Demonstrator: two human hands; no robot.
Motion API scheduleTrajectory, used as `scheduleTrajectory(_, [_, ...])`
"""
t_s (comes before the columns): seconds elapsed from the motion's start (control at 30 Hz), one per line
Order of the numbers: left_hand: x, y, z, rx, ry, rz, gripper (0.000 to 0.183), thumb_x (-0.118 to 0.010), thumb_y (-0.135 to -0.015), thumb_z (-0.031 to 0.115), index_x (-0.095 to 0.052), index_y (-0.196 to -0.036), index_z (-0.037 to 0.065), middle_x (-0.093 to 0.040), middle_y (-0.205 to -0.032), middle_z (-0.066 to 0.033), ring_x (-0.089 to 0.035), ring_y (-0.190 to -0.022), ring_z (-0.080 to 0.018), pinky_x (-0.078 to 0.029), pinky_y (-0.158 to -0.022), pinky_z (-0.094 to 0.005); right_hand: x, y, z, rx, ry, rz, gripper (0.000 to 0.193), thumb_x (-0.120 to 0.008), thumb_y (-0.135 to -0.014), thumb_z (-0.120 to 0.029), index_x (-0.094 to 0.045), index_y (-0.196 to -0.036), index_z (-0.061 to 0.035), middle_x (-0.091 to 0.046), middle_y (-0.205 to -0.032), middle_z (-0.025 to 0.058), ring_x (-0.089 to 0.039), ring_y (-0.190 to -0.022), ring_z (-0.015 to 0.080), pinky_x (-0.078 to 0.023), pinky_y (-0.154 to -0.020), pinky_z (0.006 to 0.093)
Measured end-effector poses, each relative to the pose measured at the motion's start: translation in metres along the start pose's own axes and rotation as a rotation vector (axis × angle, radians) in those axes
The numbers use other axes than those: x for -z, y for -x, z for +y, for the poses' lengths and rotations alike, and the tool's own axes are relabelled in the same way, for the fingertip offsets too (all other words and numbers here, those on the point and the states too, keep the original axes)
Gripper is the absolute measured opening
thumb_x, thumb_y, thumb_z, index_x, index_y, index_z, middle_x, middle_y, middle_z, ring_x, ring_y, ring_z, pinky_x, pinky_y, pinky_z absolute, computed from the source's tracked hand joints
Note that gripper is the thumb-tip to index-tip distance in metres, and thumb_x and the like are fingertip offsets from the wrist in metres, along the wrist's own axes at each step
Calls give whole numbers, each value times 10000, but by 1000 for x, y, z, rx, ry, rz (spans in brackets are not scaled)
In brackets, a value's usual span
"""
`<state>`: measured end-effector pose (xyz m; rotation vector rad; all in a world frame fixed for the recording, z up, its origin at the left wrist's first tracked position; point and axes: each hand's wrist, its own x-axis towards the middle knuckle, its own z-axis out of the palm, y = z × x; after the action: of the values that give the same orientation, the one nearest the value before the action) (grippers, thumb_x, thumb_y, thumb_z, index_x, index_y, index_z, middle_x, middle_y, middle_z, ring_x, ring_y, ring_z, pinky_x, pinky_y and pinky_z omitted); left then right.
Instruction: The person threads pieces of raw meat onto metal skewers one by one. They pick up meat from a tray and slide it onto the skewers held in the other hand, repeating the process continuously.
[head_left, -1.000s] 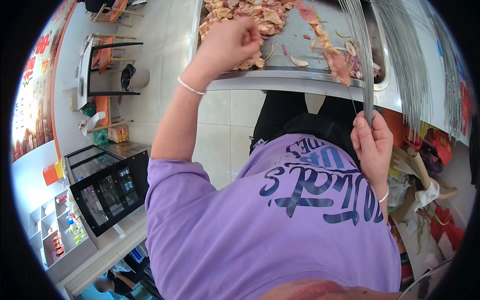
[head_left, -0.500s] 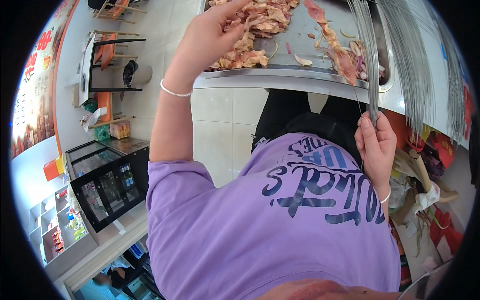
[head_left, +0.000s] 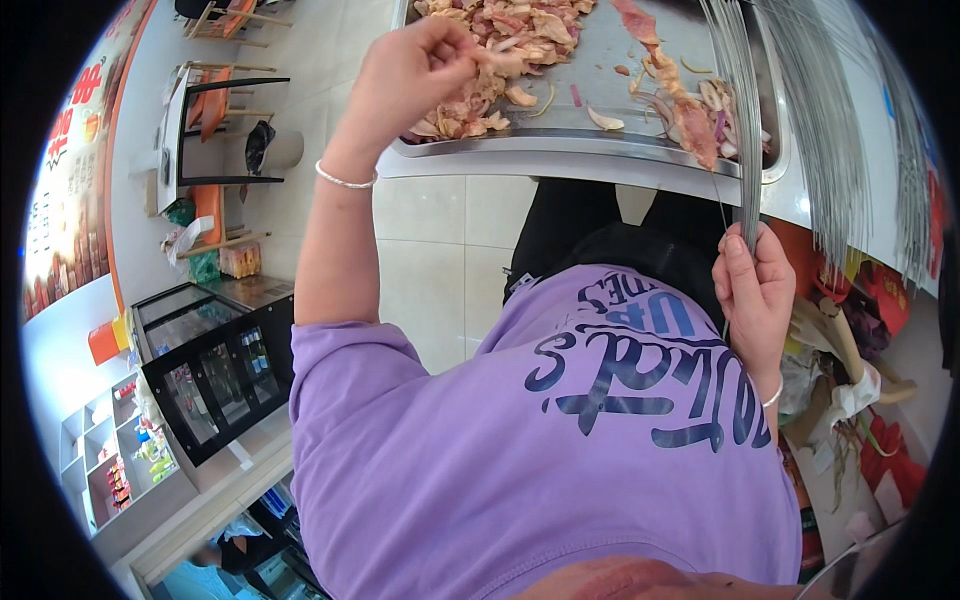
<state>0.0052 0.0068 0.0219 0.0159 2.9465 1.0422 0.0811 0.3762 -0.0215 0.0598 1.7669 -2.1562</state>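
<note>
My left hand [head_left: 418, 75] is closed in a pinch at the near left of the metal tray [head_left: 600, 142]. A pale strip of raw meat [head_left: 508, 62] sticks out from its fingertips, over a heap of cut raw meat [head_left: 545, 25]. In my right hand [head_left: 758, 285], at the tray's near right corner, is a bundle of thin metal skewers [head_left: 742, 150], pointing away from me. One skewer, apart from the bundle, carries threaded raw meat [head_left: 690, 122] and runs back into the same hand. Sliced onion [head_left: 718, 100] lies beside that meat.
More metal skewers [head_left: 825, 150] lie in bunches right of the tray. Bags and red items [head_left: 885, 300] crowd the far right side. A glass-front cabinet [head_left: 215, 370] and a table with orange chairs [head_left: 210, 105] stand to the left.
My left hand has drawn back a little from the meat heap, its fingers now pinched on a strip. The right hand keeps its hold on the skewers, nearly still.
</note>
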Motion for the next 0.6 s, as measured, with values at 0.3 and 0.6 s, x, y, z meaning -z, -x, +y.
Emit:
scheduleTrajectory(0.3, [-5, 4, 17, -278, -394, 231, 175, -679, -869, 133, -654, -1013, 37, -661, -902, -63, -637, -759, -195, -514, -671, -300, -1, -1, -1, -8, -14, -14, 99, -536, -1007, -96, -556, -990, 0, -509, -781, -20, -431, -582, 19, -327, -501, 170])
scheduleTrajectory(0.6, [-45, -4, 10, -393, -401, -95, 156, -610, -761, 18, -577, -913, 18, -611, -820, -145, -587, -812, -369, -483, -722, -430, 1, -4, -4, -90, -94, -52, 115, -540, -1006, -98, -556, -1033, 12, -524, -815, -8, -439, -592, 34, -339, -517, 176])
